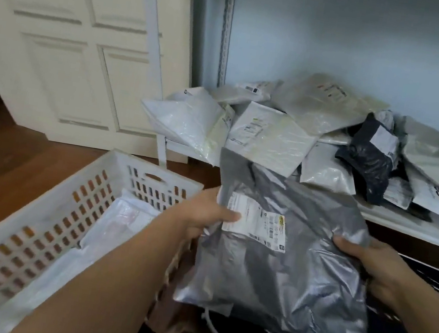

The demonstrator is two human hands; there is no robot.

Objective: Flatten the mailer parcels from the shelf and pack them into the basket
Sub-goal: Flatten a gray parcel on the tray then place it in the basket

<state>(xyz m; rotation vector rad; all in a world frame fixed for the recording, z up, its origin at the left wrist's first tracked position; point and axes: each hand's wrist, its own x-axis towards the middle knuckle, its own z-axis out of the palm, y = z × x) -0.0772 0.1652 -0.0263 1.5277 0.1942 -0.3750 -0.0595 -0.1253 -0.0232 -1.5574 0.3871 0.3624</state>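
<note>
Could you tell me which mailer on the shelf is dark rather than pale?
The crumpled navy mailer on the right of the pile, with a pale label near its top. The other mailers on the shelf are white or light grey.

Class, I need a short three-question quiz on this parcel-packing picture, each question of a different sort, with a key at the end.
1. True or false: both hands hold the grey parcel.
2. Which side of the person is the white basket on? A) left B) right C) behind
3. Fill in: the one dark parcel lies among pale ones on the white ____.

Key: 1 true: left hand and right hand grip its edges. 2 A. 3 shelf.
</note>
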